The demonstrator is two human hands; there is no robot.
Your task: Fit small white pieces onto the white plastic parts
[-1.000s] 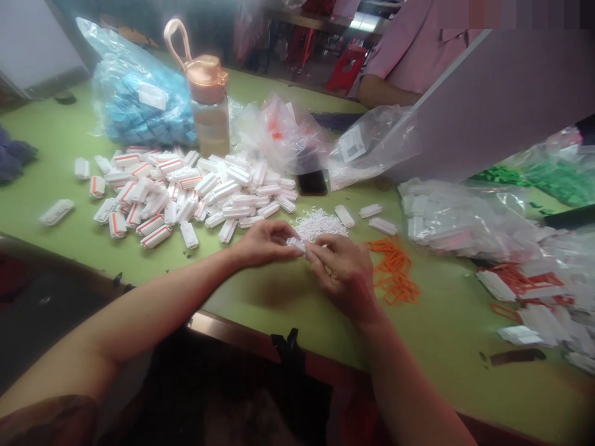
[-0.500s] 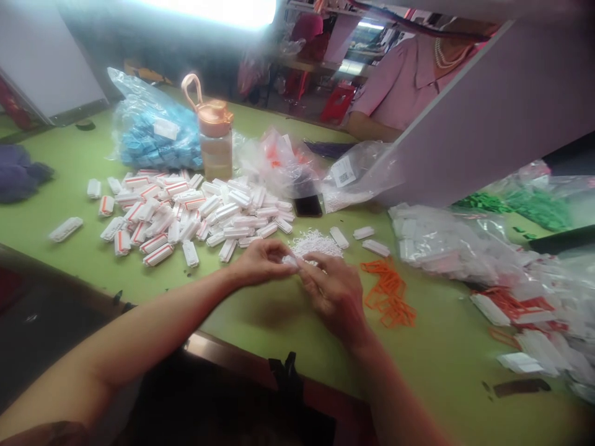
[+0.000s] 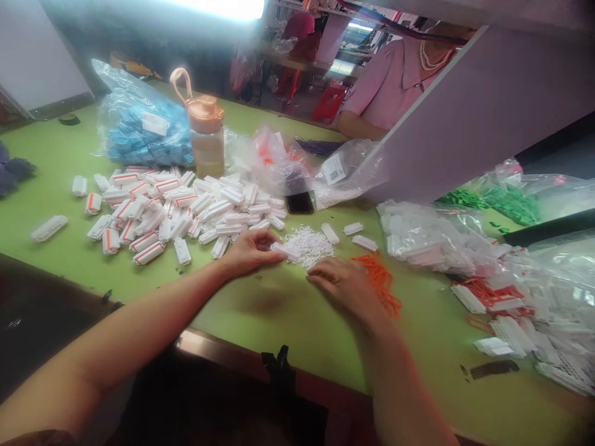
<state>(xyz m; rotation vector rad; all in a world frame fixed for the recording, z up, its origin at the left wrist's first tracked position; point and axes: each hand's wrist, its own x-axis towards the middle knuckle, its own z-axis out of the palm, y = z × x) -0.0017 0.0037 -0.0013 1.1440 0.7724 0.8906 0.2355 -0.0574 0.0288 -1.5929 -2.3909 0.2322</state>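
Over the green desk (image 3: 288,325), the left hand (image 3: 248,251) pinches a white oblong piece (image 3: 285,251) beside a heap of tiny white bits (image 3: 310,241); the right hand (image 3: 344,282) (orange frames (image 3: 385,288) beside it) is curled near that heap, whether gripping anything I can't tell.

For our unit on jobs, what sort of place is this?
Probably an assembly workshop: white rectangular plastic blocks lie heaped on a long green table, near a clear plastic bag of blue pieces and a pile of tiny white bits.
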